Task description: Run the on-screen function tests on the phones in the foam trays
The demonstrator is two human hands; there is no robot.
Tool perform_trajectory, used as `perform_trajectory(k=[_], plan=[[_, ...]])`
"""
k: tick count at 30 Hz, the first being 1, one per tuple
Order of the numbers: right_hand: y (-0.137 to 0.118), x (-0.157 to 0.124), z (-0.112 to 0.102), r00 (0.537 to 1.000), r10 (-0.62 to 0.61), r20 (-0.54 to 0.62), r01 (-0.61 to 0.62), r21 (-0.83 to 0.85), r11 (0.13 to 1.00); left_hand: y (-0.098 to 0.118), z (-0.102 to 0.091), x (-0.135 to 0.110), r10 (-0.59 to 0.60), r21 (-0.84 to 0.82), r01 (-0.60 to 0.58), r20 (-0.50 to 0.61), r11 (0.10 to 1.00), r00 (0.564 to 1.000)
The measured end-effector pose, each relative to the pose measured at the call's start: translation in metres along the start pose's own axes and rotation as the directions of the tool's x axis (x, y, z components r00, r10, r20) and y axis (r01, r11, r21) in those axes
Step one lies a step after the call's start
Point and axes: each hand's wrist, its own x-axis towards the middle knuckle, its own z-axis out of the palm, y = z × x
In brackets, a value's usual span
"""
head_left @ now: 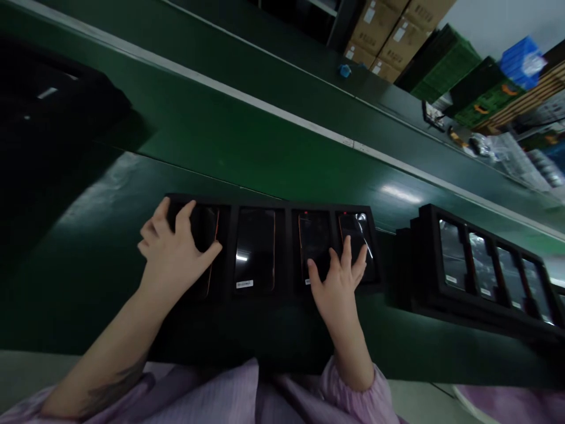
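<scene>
A black tray (285, 247) lies in front of me on the green table, with several dark-screened phones set in its compartments. My left hand (172, 253) is open over the tray's left end, its fingers apart. Its thumb lies near the right edge of the leftmost phone (203, 229), which the hand partly covers. Beside that is an uncovered phone (255, 247) with an orange edge and a white label. My right hand (338, 277), also open, spreads its fingers over the third phone (314, 238) and the rightmost phone (355, 227). Whether the fingertips touch the screens, I cannot tell.
A stack of black trays (479, 300) with phones stands at the right. Dark, shadowed trays or boxes (57, 106) are at the upper left. Pale strips (309, 126) cross the green table (273, 159). Cardboard boxes (392, 35) and green crates (445, 65) stand at the back.
</scene>
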Motion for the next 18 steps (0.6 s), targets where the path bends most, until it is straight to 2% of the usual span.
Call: perform_trajectory(k=[2,8,12,14,18], plan=[[0.002,0.003,0.004,1.000,0.005,0.020,-0.005,0.022,1.000,-0.002,0.001,-0.001,0.006,-0.029,-0.006,-0.023,1.000,1.000],[0.005,0.023,0.013,0.998,0.029,-0.059,-0.027,0.036,0.999,-0.004,-0.002,-0.002,0.002,-0.060,-0.004,-0.028,0.998,1.000],[0.018,0.035,0.009,0.999,0.045,-0.018,-0.044,0.074,0.996,-0.005,-0.004,-0.003,-0.002,-0.103,-0.001,-0.030,0.995,1.000],[0.020,0.032,0.007,1.000,0.017,-0.025,-0.015,0.062,0.998,-0.008,-0.003,-0.003,0.007,-0.152,-0.016,-0.060,0.988,0.998],[0.015,0.017,0.010,0.990,-0.114,-0.086,0.115,0.011,0.993,-0.016,0.000,-0.001,0.037,-0.218,-0.060,-0.104,0.974,0.994]])
